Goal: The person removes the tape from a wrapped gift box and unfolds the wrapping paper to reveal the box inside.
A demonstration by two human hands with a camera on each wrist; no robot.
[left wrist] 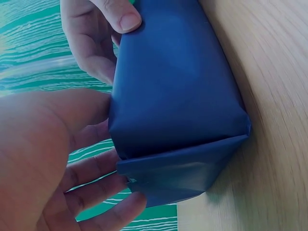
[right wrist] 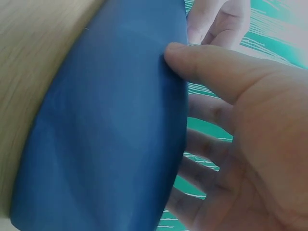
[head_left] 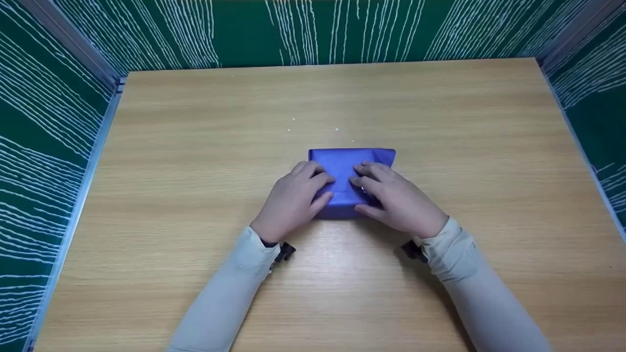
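A box-shaped package wrapped in glossy blue paper lies on the table in the head view. My left hand rests on its left part, fingers spread over the top and thumb near the front edge. On the right part lies my right hand, its fingertips on the top face and its thumb at the upper front edge. The left wrist view shows a folded end of the blue wrapping, with a flap standing slightly away, beside the left fingers. At the far right corner, the paper sticks out in a point.
The wooden table has several tiny white specks beyond the package. Green panels with white streaks border the table at the back and sides. A small dark device sits at each wrist.
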